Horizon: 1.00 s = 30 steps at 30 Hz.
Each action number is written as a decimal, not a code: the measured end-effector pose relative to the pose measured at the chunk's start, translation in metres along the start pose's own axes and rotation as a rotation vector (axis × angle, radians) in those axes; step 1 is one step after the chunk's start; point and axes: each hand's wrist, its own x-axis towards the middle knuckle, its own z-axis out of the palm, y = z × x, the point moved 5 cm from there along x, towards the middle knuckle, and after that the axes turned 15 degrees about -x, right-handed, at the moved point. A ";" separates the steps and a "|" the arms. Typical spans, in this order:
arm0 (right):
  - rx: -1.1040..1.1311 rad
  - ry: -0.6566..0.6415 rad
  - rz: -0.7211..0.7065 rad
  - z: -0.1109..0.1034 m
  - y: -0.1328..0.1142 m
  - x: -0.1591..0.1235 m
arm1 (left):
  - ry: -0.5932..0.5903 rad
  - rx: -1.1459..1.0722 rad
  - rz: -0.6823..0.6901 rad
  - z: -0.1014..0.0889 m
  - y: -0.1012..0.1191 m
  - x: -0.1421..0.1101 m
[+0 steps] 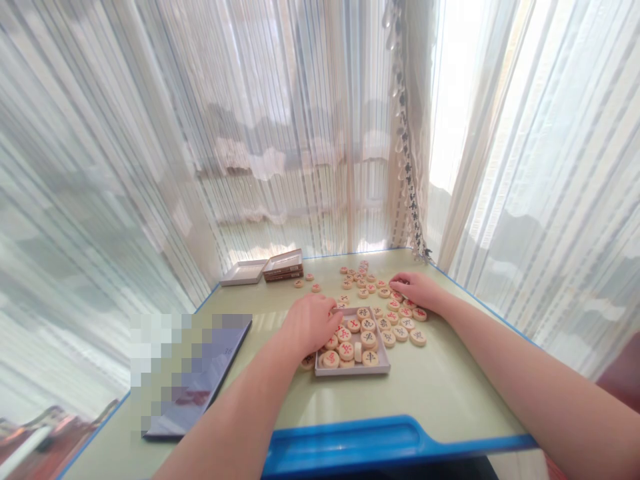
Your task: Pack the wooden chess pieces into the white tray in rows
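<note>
A shallow open box [353, 371] holds several round wooden Chinese chess pieces [345, 351] with red or black characters, some stacked and one on edge. My left hand [311, 323] is at the box's back left corner, its fingers bent inward over the pieces; whatever they grip is hidden. Out to the right, my right hand [416, 289] reaches down into the loose Chinese chess pieces [405, 311]. Its fingers are curled together at the tips, and I cannot make out what is between them. A dark-lettered piece [307, 361] lies partly hidden beside the box's left wall.
More loose pieces [361, 283] spread behind the box. A white tray-like lid [243, 273] and a brown box [283, 265] stand at the back left. A dark flat tablet-like panel [200, 387] lies left. The table [450, 393] has a blue rim; curtains [300, 133] hang around it.
</note>
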 end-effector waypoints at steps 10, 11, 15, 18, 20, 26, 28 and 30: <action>-0.037 -0.004 -0.008 -0.004 -0.003 -0.002 | -0.008 -0.012 0.040 -0.007 0.015 -0.004; -0.040 -0.008 -0.008 -0.004 -0.003 -0.002 | -0.011 -0.015 0.050 -0.007 0.017 -0.005; -0.023 -0.012 -0.012 -0.003 -0.003 -0.001 | -0.027 -0.024 0.073 -0.009 0.023 -0.007; -0.009 -0.013 -0.008 -0.002 -0.002 0.000 | -0.024 -0.034 0.077 -0.008 0.022 -0.006; -0.009 -0.014 -0.005 -0.001 -0.002 0.000 | -0.019 -0.042 0.078 -0.008 0.020 -0.005; -0.005 -0.023 0.006 -0.002 -0.002 -0.002 | -0.010 -0.054 0.078 -0.008 0.018 -0.006; -0.006 -0.024 0.005 -0.002 -0.002 -0.002 | -0.007 -0.053 0.074 -0.008 0.018 -0.006; -0.006 -0.026 0.001 -0.002 -0.002 -0.002 | -0.008 -0.047 0.070 -0.007 0.017 -0.006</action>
